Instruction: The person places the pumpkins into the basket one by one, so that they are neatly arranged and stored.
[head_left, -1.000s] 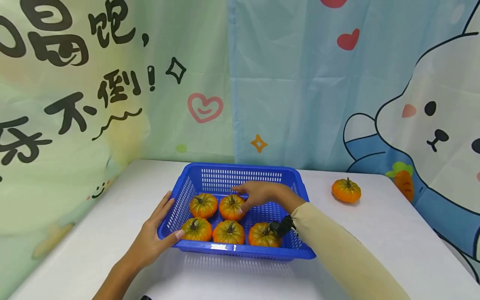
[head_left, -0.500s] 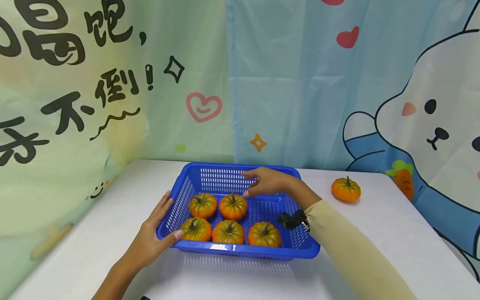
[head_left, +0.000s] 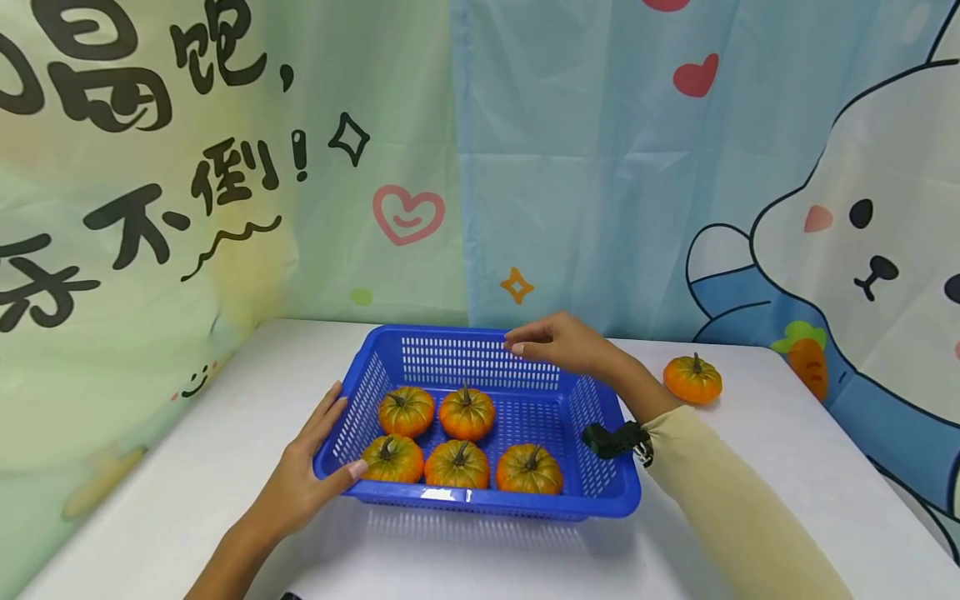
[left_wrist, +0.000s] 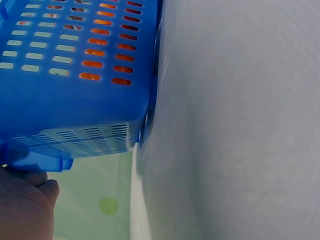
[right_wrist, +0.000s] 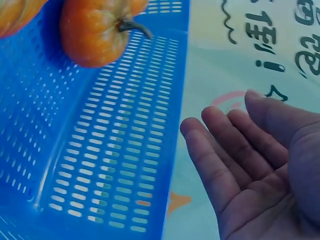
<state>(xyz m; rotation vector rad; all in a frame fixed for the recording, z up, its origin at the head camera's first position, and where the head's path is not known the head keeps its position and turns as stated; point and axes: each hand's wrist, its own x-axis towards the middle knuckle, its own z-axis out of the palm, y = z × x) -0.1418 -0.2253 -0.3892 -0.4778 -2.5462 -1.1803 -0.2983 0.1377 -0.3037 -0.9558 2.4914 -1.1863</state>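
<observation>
In the head view, several small orange-and-green pumpkins (head_left: pixel 467 414) sit in a blue plastic basket (head_left: pixel 480 497) with slotted walls. My left hand (head_left: pixel 303 479) holds the basket at its front left corner, the thumb over the rim and the fingers along the left side. The left wrist view shows that hand (left_wrist: pixel 27 202) right at the rim. Above the basket's back right part is my right hand (head_left: pixel 566 343), nothing in it. Its fingers are loosely bent and apart from the pumpkins, with the palm (right_wrist: pixel 265 210) showing in the right wrist view.
One more pumpkin (head_left: pixel 692 380) lies on the white table (head_left: pixel 750 467), right of the basket. Behind the table hangs a printed curtain (head_left: pixel 555 167) with a cartoon rabbit, hearts and writing. A small black object (head_left: pixel 291 596) shows at the bottom edge.
My right hand has left the back pumpkin beside the basket's middle and risen back and to the right. That pumpkin stays in the basket. The left hand has kept its place.
</observation>
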